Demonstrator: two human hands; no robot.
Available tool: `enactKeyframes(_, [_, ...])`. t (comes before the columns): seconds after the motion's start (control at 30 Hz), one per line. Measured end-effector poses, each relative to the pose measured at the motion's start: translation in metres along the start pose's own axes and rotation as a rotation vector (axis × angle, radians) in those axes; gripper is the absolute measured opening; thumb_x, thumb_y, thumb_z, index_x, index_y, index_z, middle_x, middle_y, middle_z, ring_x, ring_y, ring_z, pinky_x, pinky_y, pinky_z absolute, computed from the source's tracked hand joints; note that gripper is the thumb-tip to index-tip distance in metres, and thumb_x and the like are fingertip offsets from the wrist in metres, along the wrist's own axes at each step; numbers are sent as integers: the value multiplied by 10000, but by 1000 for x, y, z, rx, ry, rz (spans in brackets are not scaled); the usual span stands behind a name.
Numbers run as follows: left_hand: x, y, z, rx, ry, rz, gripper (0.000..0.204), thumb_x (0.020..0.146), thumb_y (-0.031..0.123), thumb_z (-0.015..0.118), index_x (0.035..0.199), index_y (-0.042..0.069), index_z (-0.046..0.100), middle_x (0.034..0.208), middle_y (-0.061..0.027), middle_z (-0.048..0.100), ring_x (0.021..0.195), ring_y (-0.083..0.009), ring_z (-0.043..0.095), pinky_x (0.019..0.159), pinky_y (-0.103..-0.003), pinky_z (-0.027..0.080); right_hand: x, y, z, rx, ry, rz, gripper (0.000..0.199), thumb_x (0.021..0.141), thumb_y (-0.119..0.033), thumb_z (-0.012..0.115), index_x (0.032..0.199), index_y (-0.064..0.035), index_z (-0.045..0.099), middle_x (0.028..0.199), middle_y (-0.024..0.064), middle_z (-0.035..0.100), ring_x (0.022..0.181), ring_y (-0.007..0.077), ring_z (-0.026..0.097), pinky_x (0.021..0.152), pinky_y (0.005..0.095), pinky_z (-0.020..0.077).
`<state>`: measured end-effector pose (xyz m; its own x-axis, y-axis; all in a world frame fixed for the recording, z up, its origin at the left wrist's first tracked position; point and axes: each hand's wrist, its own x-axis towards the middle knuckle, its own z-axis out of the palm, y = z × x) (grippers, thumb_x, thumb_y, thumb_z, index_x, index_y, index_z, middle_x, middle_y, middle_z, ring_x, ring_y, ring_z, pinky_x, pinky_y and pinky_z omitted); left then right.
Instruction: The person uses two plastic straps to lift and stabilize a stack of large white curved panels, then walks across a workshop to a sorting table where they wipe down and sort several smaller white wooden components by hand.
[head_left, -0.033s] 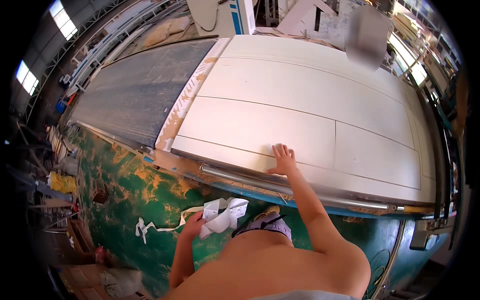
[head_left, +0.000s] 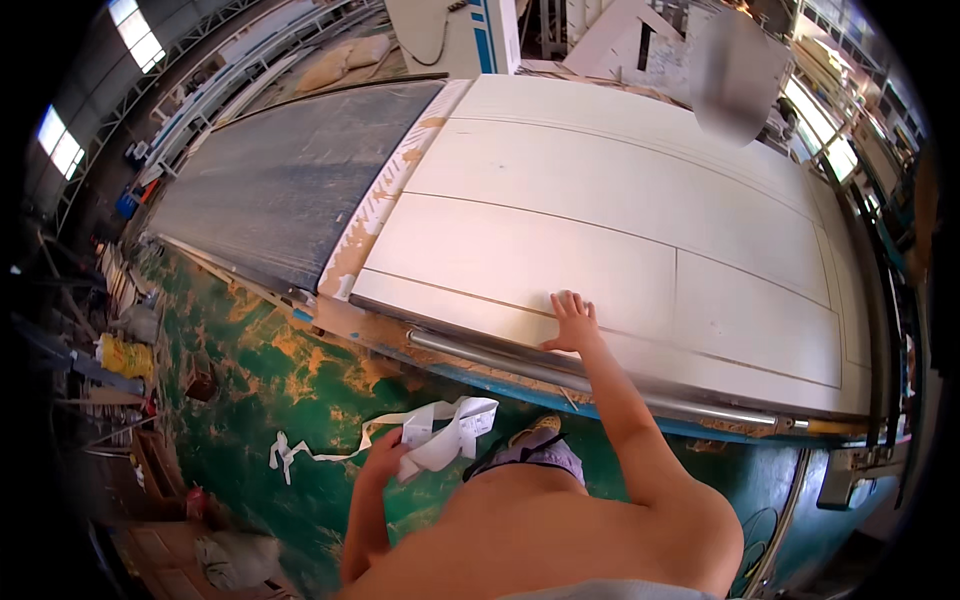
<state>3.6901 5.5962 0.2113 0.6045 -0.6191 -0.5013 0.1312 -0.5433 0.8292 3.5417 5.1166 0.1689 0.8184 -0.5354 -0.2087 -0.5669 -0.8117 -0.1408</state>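
Observation:
My right hand lies with fingers spread on a large white board, close to its near edge. Thin dark lines divide the board's face into rectangular sections. Down by my left side, my left hand is closed on a long strip of white printed labels. The strip loops and curls to the right of that hand. Its thin tail trails away to the left and ends in a crumpled bit.
The board rests on a machine bed with a metal rail along its front. To its left is a dark dusty belt. Sawdust covers parts of the green floor. Wood scraps and a yellow container stand far left.
The whole view has shifted slightly. My right hand stays on the board and my left still holds the label strip.

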Motion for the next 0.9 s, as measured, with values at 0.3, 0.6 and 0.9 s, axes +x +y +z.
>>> enactKeyframes(0.3, [-206,-208,7,-659,612,-82,342,846,31,514,1171,-47,585,1037,-129,654,903,-223,642,758,-363,528,9,-67,-12,-160,37,-110,1199,583,-666,746,1512,-134,206,1510,230,250,1407,384,232,1128,558,195])
enactKeyframes(0.6, [-280,-212,70,-769,949,-255,454,849,-1,454,1299,-36,511,1152,-147,627,976,-228,633,807,-325,511,46,-119,3,-134,-85,-6,1129,629,-509,790,1519,-161,189,1517,274,205,1406,402,214,1104,496,283])
enactKeyframes(0.9, [-168,-136,68,-471,960,-250,496,844,44,520,1339,5,506,1073,-148,644,895,-203,618,768,-305,482,58,-197,7,145,145,-541,725,829,-431,651,1417,-94,395,1430,196,416,1323,352,387,1073,493,328])
